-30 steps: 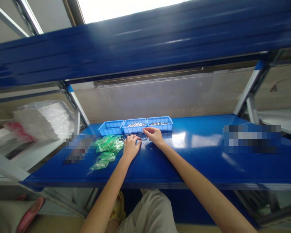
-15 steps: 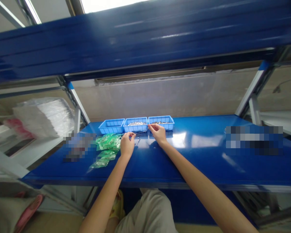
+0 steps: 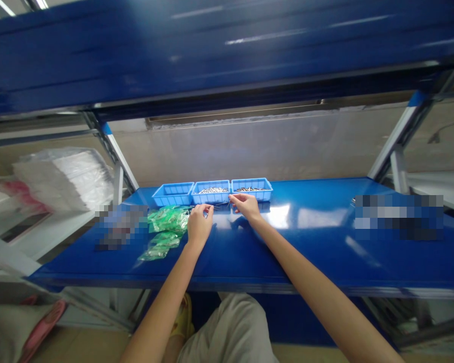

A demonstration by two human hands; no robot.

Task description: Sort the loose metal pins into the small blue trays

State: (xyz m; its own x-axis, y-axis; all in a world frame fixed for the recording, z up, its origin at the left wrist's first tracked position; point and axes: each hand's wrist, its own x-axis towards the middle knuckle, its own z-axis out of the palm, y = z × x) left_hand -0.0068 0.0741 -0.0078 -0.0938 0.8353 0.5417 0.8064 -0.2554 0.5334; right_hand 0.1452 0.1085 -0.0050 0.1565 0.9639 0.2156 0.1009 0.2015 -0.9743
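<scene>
Both my hands reach across a blue shelf (image 3: 310, 242) toward three small blue trays. My left hand (image 3: 199, 223) hovers just in front of the middle tray (image 3: 212, 191), fingers pinched together on something too small to make out. My right hand (image 3: 245, 205) sits by the front edge of the right tray (image 3: 251, 188), fingers curled in a pinch near thin metal pieces. The middle and right trays hold small metal parts; the left tray (image 3: 173, 194) looks empty. A heap of green plastic bags (image 3: 166, 227) lies left of my left hand.
An upper blue shelf (image 3: 227, 55) hangs low overhead. White uprights (image 3: 391, 146) stand at both sides. A wrapped white stack (image 3: 64, 179) sits on the neighbouring shelf to the left. Blurred patches lie on the shelf at left and right. My knee shows below the shelf edge.
My left hand has lifted off the shelf and closed into a pinch. My right hand has shifted slightly toward the right tray. The view has tilted down a little.
</scene>
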